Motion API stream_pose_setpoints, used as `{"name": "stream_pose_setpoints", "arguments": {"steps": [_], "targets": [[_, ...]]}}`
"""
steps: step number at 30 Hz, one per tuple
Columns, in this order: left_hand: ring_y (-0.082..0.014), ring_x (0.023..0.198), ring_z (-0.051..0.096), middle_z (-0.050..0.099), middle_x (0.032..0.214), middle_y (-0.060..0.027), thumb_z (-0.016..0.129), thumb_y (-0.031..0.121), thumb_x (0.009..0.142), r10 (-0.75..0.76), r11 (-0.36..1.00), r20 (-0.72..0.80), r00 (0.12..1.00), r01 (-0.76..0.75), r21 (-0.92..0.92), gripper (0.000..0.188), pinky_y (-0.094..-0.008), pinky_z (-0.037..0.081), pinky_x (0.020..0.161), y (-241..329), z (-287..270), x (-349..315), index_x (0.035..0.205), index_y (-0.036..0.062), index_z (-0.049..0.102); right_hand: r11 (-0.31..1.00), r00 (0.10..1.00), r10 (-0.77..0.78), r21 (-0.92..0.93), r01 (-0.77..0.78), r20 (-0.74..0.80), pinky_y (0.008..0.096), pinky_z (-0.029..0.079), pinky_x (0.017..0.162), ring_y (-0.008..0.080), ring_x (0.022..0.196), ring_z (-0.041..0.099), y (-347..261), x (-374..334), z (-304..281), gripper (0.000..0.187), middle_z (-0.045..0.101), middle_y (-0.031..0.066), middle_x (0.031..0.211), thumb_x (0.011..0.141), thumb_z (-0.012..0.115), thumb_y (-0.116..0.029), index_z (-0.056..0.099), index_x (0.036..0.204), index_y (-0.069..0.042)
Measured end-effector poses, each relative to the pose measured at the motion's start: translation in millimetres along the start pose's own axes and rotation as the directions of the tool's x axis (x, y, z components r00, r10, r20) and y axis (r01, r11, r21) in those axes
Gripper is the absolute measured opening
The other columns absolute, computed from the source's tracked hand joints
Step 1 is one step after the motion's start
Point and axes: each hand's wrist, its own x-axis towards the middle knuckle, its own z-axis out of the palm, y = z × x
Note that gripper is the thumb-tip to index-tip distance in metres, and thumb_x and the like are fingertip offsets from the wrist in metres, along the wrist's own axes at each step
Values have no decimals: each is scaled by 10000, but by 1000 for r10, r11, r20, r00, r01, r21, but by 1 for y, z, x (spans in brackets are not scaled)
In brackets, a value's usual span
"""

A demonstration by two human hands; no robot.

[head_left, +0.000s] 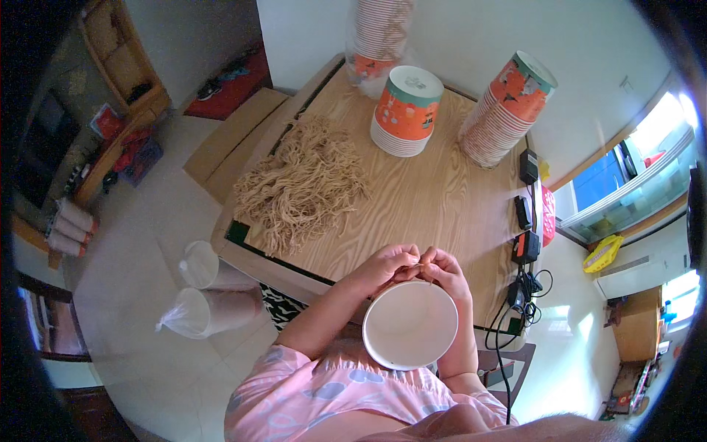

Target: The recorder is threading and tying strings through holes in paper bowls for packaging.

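Note:
A white-lined paper bucket is tilted against my body with its open mouth facing up. Beyond its far rim, my left hand and my right hand meet, thumbs and fingers pinched together. A short pale strand of string shows between the fingertips; most of it is hidden by the fingers. On the table to the far left lies a loose heap of beige cotton strings. Farther back, a short upside-down stack of orange-and-green paper buckets stands on the wood-grain tabletop.
Taller bucket stacks stand at the back right and, in clear plastic, at the back. Black power adapters with cables line the table's right edge. Bagged bucket stacks lie on the floor at left, near an open cardboard box.

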Motion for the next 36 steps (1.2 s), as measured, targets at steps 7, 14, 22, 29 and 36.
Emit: {"name": "stream_pose_setpoints", "arguments": {"steps": [7,14,22,29,36], "targets": [[-33,495,355,433,595,50,516,274,839,29,998,-40,999,-27,54,175,-177,262,439,-2,0,0,787,108,499,994,999,9,105,-5,-32,186,322,524,40,603,426,6,1,4,125,582,3,749,857,604,-160,540,822,-58],[-25,526,364,436,640,58,525,311,876,117,980,-144,983,-91,176,198,-172,271,455,1,3,-4,870,115,499,999,991,39,34,-35,-127,184,322,528,40,616,426,5,0,10,104,522,-33,713,872,584,-138,544,821,-57],[-15,610,436,481,738,61,605,134,833,131,951,-155,979,-80,298,142,-163,345,524,3,1,-8,946,94,529,982,986,-35,-191,4,-163,187,340,553,40,631,443,3,-1,10,102,505,-46,705,865,599,-129,555,817,-51],[-11,622,443,490,716,60,611,82,819,216,911,-173,961,-135,390,142,-167,367,543,4,-1,-8,939,48,543,958,979,-73,-287,16,-190,175,346,549,27,634,458,-1,0,12,75,518,-48,709,850,612,-87,554,825,-47],[-19,622,471,525,703,49,630,92,816,203,892,-175,963,-108,439,117,-183,398,551,3,-4,-9,891,49,553,975,980,-29,-220,-16,-198,182,345,546,33,623,448,-4,0,16,89,510,-45,696,869,591,-119,556,831,-46]]}}
